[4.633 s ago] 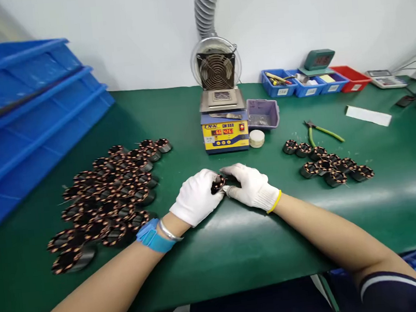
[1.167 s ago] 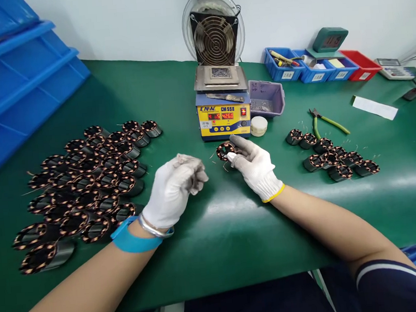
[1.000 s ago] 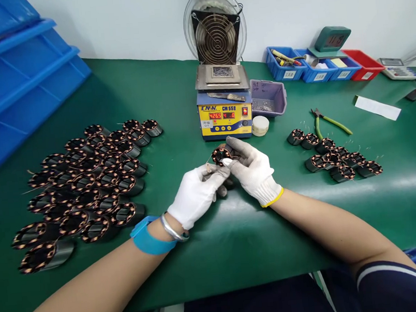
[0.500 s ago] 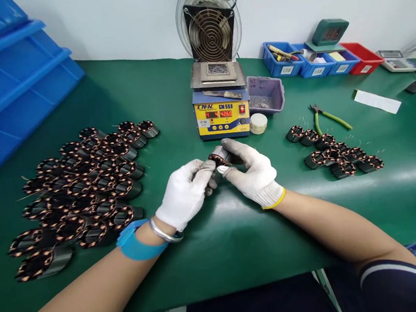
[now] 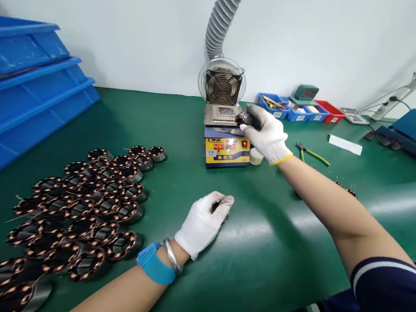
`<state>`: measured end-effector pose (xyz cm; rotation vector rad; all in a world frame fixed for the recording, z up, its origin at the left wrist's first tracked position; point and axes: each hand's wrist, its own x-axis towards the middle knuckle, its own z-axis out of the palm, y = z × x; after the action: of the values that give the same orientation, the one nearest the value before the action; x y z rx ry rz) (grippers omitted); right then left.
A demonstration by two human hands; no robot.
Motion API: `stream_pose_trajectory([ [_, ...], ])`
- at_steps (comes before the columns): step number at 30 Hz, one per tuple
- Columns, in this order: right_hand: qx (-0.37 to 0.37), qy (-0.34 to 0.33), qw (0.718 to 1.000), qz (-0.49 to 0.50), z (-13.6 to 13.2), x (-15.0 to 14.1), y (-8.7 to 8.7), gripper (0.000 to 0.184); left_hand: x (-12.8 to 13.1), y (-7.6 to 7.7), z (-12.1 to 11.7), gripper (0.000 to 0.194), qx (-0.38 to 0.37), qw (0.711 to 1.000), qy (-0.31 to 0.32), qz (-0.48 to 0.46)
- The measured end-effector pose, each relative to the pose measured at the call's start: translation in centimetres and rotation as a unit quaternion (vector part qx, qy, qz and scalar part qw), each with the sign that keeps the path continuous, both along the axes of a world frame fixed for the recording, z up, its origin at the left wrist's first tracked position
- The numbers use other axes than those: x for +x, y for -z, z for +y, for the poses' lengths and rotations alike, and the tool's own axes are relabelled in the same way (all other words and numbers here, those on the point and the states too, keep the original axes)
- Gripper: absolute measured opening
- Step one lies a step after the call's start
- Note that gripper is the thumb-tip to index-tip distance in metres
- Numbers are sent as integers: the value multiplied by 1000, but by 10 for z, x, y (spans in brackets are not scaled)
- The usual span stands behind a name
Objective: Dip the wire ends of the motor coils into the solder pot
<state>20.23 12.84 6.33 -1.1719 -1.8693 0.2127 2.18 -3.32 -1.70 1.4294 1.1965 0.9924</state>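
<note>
In the head view my right hand (image 5: 265,134), in a white glove with greyed fingertips, grips a motor stator (image 5: 241,119) with copper windings. The stator is tilted at the right edge of the solder pot (image 5: 228,150); whether it touches the square molten-solder opening (image 5: 226,111) I cannot tell. My left hand (image 5: 205,221), also gloved, is low over the green table, its thumb and fingers pinched together; what is between them, if anything, is hidden. Many more stators (image 5: 87,190) stand grouped on the left of the table.
Blue crates (image 5: 30,89) are stacked at the left. Green-handled cutters (image 5: 313,154) and a white strip (image 5: 345,144) lie right, near stators partly hidden by my forearm. Small blue bins (image 5: 274,105), a red bin (image 5: 330,111) and a fan (image 5: 223,89) with a grey hose stand behind.
My left hand has let go of the stator and stays low. My right hand has carried it up and forward to the solder pot. The view has shifted, showing more wall.
</note>
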Motion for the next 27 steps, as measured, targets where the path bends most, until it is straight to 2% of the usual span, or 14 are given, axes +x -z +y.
stream_pose_trajectory([
  [4, 2, 60, 981, -183, 64, -10, -42, 58, -1, -3, 3, 24, 37, 998, 22, 49],
  [6, 6, 91, 963, -254, 83, -19, -51, 57, -2, -5, 4, 22, 49, 997, 26, 61],
  [8, 5, 116, 944, -308, 95, -28, -53, 56, -3, -6, 6, 19, 54, 996, 31, 65],
  [13, -19, 144, 904, -401, 100, -43, -48, 53, -2, -6, 12, 16, 45, 996, 50, 58],
  [17, -20, 146, 887, -437, 98, -46, -47, 52, -2, -4, 13, 19, 44, 996, 53, 63],
  [23, -28, 138, 883, -448, 99, -47, -45, 54, -2, -3, 11, 18, 45, 995, 56, 75],
  [27, -37, 145, 898, -414, 99, -46, -50, 56, -2, -1, 12, 18, 41, 996, 49, 60],
])
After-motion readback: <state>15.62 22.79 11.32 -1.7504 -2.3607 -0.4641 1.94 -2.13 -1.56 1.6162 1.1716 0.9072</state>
